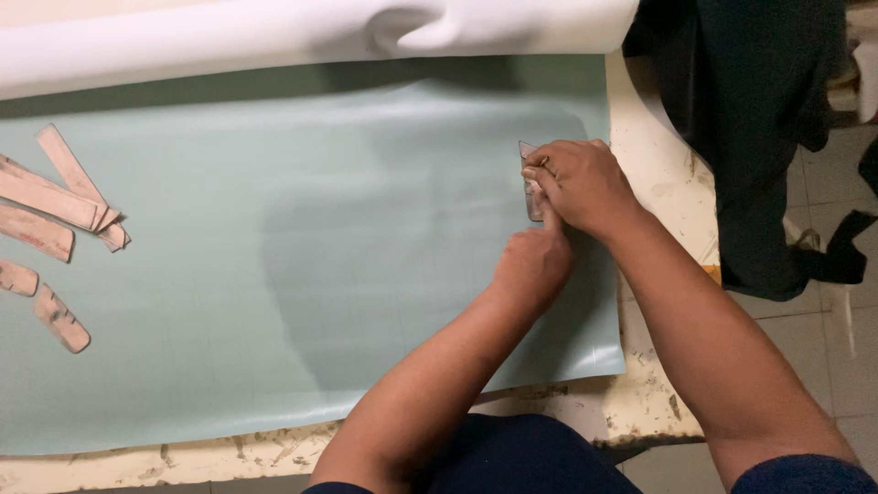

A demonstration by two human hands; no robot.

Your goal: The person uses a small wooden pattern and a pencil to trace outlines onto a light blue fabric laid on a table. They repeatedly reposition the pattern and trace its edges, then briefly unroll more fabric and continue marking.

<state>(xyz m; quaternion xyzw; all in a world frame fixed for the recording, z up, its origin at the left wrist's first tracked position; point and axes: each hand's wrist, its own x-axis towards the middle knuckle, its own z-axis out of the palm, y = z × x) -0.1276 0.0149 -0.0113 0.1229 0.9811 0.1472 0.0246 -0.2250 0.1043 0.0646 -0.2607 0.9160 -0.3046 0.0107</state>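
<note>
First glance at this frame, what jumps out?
The big pale green sheet covering the worn table dominates. Near its right edge, the right hand presses a small greyish flat template piece onto it, with the left hand fisted just below. Worn pinkish strip-shaped templates lie at the far left, and a white material roll runs along the top.
</note>
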